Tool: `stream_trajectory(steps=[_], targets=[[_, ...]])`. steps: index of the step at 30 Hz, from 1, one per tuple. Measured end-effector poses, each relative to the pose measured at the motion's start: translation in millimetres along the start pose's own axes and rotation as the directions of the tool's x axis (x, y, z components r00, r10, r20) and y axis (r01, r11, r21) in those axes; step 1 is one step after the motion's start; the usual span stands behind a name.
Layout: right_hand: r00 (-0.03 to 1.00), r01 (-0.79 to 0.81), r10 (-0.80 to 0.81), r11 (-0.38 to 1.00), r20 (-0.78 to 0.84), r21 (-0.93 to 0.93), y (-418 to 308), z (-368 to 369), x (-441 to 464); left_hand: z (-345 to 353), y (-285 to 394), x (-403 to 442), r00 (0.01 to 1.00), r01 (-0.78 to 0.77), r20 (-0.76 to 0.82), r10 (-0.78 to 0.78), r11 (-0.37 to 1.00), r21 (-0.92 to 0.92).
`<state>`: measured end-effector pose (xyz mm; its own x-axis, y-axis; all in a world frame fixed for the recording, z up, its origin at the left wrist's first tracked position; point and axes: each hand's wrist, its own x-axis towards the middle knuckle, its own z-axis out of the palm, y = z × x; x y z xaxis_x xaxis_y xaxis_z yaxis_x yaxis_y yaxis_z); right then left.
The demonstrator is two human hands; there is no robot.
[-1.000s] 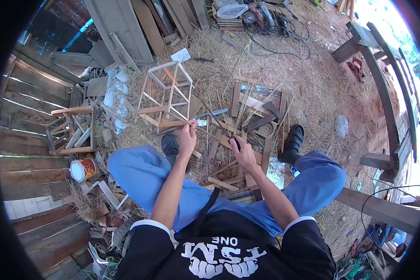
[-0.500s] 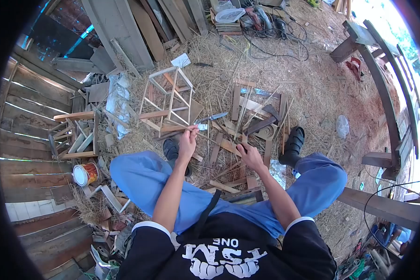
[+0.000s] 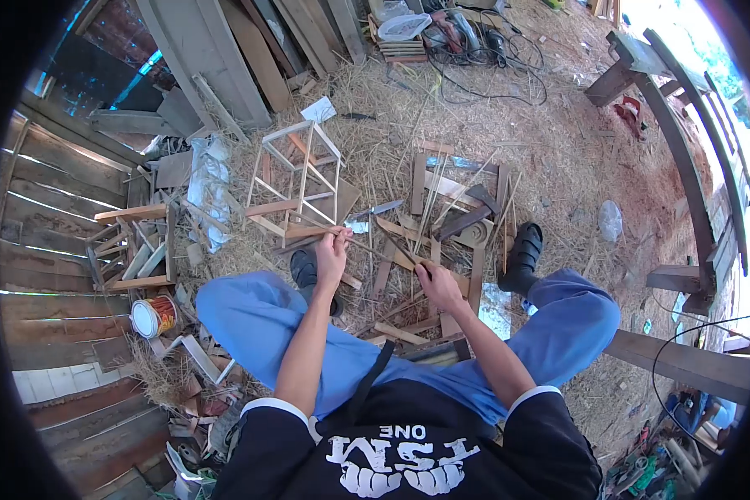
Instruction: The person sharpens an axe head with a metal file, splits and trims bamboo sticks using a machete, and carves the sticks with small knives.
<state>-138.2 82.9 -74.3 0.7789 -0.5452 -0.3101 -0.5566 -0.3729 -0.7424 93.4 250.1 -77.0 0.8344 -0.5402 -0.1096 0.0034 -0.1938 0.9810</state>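
Note:
My left hand (image 3: 332, 254) is closed, its fingers pinching a thin wooden strip (image 3: 365, 245) that slants down toward the right. My right hand (image 3: 442, 286) is wrapped round the handle end of what looks like a knife (image 3: 398, 241), its long dark blade pointing up and left near the strip's end. Just beyond my left hand stands a slender wooden frame (image 3: 304, 171) like a small stool. A second blade (image 3: 385, 207) lies on the ground between the frame and several thin sticks. Right of it, a hatchet (image 3: 467, 218) rests on wooden pieces.
A bench-like wooden structure (image 3: 679, 150) stands at the right. Power tools (image 3: 467, 37) with tangled cords lie at the back. A second wooden frame (image 3: 142, 246) and a paint bucket (image 3: 153, 317) are at the left. Straw and shavings cover the ground.
My right hand has shifted slightly left, and the knife blade now shows longer, pointing up and left. My left hand stays nearly in place on the strip.

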Motion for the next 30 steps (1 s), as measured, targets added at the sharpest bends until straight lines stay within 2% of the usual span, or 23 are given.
stream_trajectory(steps=[2, 8, 11, 14, 17, 20, 23, 26, 27, 30], targets=[[1.000, -0.006, 0.007, 0.994, -0.010, 0.114, -17.8, -7.7, -0.2, 0.5, 5.3, -3.5, 1.000, 0.017, -0.009, -0.017, 1.000, -0.011], [0.997, 0.000, 0.016, 0.980, -0.076, 0.200, -25.7, -8.4, 2.8, -1.7, 8.0, 8.3, 1.000, 0.016, -0.022, -0.015, 1.000, 0.018], [0.992, -0.016, 0.032, 0.991, -0.123, 0.130, -11.4, 0.1, 3.3, -2.6, -10.8, 10.6, 0.999, -0.032, 0.027, 0.029, 0.996, 0.086], [0.998, -0.062, 0.064, 0.994, -0.012, 0.092, -2.0, 0.4, 4.2, -1.5, -15.5, 11.7, 0.998, -0.047, 0.044, 0.040, 0.983, 0.175], [1.000, 0.031, -0.031, 0.996, -0.002, 0.084, -3.6, -2.7, 6.3, -4.0, -13.9, 9.1, 0.999, -0.042, 0.024, 0.039, 0.992, 0.115], [0.999, 0.024, -0.016, 0.972, -0.039, 0.233, -35.9, -13.7, 3.8, -6.0, -17.5, 6.3, 0.999, -0.053, 0.013, 0.053, 0.997, 0.063], [0.995, 0.028, 0.005, 0.938, -0.096, 0.345, -51.3, -12.5, -2.5, -8.7, -14.4, 2.4, 0.994, -0.102, 0.047, 0.098, 0.988, 0.113], [0.959, 0.267, -0.243, 0.948, -0.147, 0.174, 9.2, 24.3, 10.4, -9.1, -12.4, 0.1, 0.989, -0.151, 0.014, 0.150, 0.979, 0.135], [0.988, 0.057, -0.043, 0.994, 0.151, -0.090, 34.5, 33.4, 17.7, -8.5, -8.5, -1.2, 0.988, -0.154, 0.021, 0.152, 0.981, 0.117], [0.989, -0.058, 0.082, 0.980, 0.125, -0.190, 21.7, 27.0, 9.4, -9.5, -14.4, -2.9, 0.985, -0.169, -0.021, 0.173, 0.979, 0.110]])
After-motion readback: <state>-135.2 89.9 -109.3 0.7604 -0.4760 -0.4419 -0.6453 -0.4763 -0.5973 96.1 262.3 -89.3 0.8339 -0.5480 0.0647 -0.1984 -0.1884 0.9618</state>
